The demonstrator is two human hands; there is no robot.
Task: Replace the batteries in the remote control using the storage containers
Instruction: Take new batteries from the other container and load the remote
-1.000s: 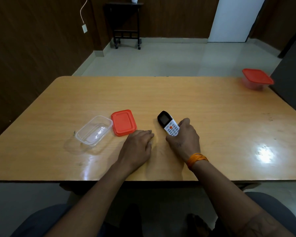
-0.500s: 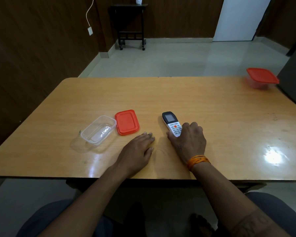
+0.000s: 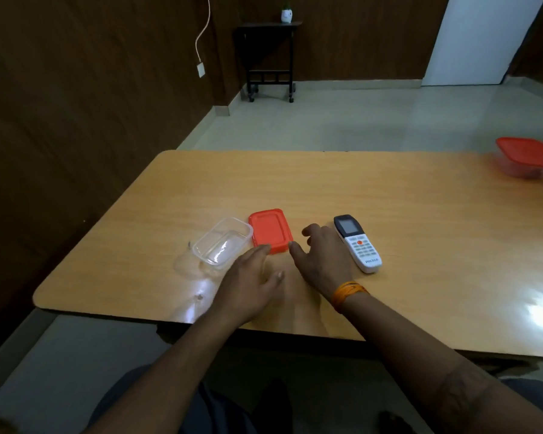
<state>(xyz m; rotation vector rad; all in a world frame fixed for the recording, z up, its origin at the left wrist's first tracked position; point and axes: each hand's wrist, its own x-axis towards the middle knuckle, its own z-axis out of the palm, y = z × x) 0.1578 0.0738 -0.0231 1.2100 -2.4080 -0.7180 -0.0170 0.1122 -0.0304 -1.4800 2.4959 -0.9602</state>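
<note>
A white remote control with a dark screen lies face up on the wooden table. My right hand hovers just left of it, fingers spread, holding nothing. A red lid lies flat beside a clear, lidless plastic container. My left hand rests open near the table's front, its fingertips close to the red lid's near edge. A second container with a red lid stands at the far right edge of the table.
A dark wooden wall runs along the left. A small black side table with a white pot stands at the back wall. The table's front edge is close to my body.
My right hand has let go of the remote control and moved left toward the red lid. My left hand slid forward toward the lid. The camera view has turned left.
</note>
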